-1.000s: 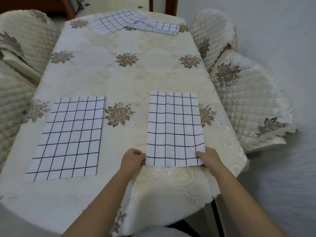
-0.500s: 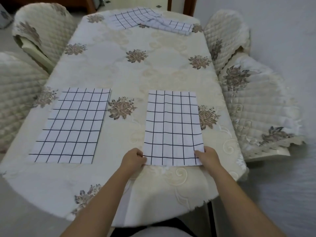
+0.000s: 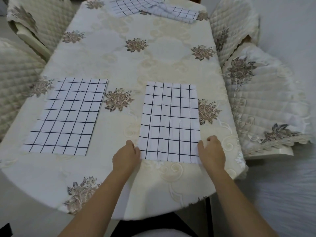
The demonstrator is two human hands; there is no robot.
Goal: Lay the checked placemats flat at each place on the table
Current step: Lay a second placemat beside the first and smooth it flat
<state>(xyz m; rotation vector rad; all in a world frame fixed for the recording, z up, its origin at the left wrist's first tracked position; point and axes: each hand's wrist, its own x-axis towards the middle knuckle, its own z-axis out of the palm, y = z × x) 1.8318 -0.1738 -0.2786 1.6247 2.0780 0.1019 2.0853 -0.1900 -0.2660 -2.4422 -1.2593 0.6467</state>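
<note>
A white placemat with a black check (image 3: 169, 122) lies flat on the near right part of the table (image 3: 136, 65). My left hand (image 3: 125, 155) pinches its near left corner and my right hand (image 3: 212, 151) holds its near right corner. A second checked placemat (image 3: 66, 115) lies flat on the near left, untouched. At the far end, one more checked placemat (image 3: 130, 6) lies spread out, with another one (image 3: 176, 11) rumpled and partly overlapping it on the right.
The table wears a cream cloth with brown flower patterns. Quilted cream chairs stand at the left (image 3: 15, 79), far left (image 3: 39, 17), right (image 3: 266, 103) and far right (image 3: 234, 24). Pale floor lies to the right.
The view has shifted forward and left over the table. Both hands stay at the near corners of the right placemat, which has barely moved.
</note>
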